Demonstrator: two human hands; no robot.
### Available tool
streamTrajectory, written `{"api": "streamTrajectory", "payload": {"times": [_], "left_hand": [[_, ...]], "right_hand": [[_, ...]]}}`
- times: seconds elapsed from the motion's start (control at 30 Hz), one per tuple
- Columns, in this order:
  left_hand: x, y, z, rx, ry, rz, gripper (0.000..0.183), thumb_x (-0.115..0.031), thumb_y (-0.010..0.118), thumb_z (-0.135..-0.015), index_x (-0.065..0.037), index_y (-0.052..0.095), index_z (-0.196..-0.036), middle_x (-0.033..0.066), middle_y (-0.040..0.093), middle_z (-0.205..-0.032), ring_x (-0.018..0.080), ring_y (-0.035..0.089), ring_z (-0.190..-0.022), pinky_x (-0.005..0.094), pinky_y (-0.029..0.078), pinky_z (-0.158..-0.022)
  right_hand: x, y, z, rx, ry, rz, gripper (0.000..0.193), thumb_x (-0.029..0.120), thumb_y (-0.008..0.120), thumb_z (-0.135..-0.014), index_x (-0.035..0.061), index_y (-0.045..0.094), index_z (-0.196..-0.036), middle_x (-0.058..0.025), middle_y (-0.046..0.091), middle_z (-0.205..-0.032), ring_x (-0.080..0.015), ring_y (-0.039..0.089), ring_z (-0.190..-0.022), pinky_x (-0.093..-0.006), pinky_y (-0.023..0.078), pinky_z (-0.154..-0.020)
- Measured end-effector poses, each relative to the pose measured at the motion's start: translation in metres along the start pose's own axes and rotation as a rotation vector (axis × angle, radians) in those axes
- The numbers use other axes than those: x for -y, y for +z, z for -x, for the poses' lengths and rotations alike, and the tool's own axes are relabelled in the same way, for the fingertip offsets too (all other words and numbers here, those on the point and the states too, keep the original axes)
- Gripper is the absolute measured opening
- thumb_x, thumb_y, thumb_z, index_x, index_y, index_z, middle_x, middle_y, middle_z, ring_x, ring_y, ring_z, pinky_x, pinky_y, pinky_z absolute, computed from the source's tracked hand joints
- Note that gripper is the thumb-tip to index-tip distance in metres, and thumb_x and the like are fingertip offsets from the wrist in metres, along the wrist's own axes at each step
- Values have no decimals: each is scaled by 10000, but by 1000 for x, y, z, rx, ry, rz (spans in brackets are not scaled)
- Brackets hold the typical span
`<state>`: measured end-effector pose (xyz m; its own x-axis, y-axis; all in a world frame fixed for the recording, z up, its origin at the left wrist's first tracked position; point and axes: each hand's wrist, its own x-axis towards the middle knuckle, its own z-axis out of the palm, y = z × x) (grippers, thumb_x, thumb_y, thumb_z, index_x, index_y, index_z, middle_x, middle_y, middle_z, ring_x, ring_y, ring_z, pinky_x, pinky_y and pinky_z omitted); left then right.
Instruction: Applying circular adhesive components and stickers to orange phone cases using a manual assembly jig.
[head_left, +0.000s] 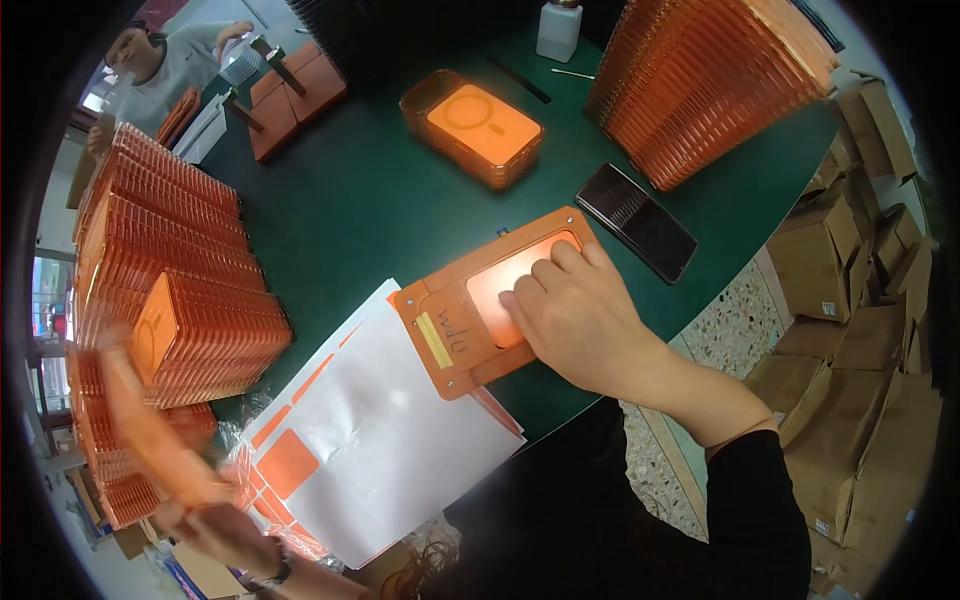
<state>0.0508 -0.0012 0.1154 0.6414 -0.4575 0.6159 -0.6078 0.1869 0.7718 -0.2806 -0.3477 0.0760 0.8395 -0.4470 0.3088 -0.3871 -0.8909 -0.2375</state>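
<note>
My right hand (580, 315) curls over an orange fixture plate (405, 300), its fingertips pressed on the brightly lit panel (490, 295) in the recess. Whatever those fingers may pinch is hidden. At lower left, my left hand (225, 535) is smeared by motion and grips a flat orange piece (155, 435), too blurred to name. White sheets (385, 450) with orange patches lie partly under the fixture. Left of them rise tall stacks of translucent orange tray-like cases (215, 330), close to the left hand; one top case shows a ring mark.
A shorter stack of ring-marked cases (490, 120) stands farther back on the green table (340, 215). A black phone (640, 222) lies right of the fixture. Tall case stacks (700, 85), a white bottle (559, 30), cardboard boxes (830, 250) and another person (165, 70) surround it.
</note>
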Motion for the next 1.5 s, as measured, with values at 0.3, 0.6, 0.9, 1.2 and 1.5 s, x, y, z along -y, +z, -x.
{"api": "streamTrajectory", "payload": {"times": [0.3, 0.6, 0.9, 1.2, 1.5], "left_hand": [[-6, 238, 72, 339, -348, 33, 116, -36, 723, -860, -41, 619, -911, 279, 380, -1576, 402, 325, -1497, 507, 252, -1202], [-20, 271, 79, 480, -182, -421, 539, -228, 821, -813, -54, 607, -1276, 218, 442, -1554, 422, 312, -1493, 533, 214, -1206], [-30, 272, 82, 722, -42, -595, 845, -318, 818, -796, -47, 446, -1505, 165, 419, -1582, 381, 305, -1503, 579, 111, -1210], [-10, 255, 70, 616, -197, -406, 707, -267, 761, -854, -56, 494, -1473, 190, 364, -1608, 400, 297, -1499, 536, 234, -1198], [-18, 261, 80, 561, -208, -318, 667, -183, 715, -885, -68, 465, -1493, 237, 330, -1606, 410, 315, -1487, 507, 284, -1189]], "right_hand": [[-33, -25, 29, -330, 492, -642, 204, 160, 572, -990, -2, 688, -946, -107, 630, -775, -277, 590, -807, -392, 461, -768], [-65, 5, 35, -199, 532, -604, 309, 216, 578, -1015, -48, 650, -1157, -133, 646, -996, -253, 611, -963, -322, 473, -881], [-68, 0, 21, -98, 646, -1074, 479, 360, 490, -1054, -46, 606, -1281, -223, 666, -1078, -346, 636, -1006, -395, 480, -939], [-45, -3, 31, -90, 527, -611, 625, 433, 434, -1071, -104, 504, -1382, -257, 603, -1200, -383, 549, -1171, -413, 406, -1051], [-46, -4, 35, -40, 536, -647, 650, 472, 437, -1061, -59, 470, -1436, -240, 598, -1171, -366, 541, -1147, -417, 415, -1025]]}}
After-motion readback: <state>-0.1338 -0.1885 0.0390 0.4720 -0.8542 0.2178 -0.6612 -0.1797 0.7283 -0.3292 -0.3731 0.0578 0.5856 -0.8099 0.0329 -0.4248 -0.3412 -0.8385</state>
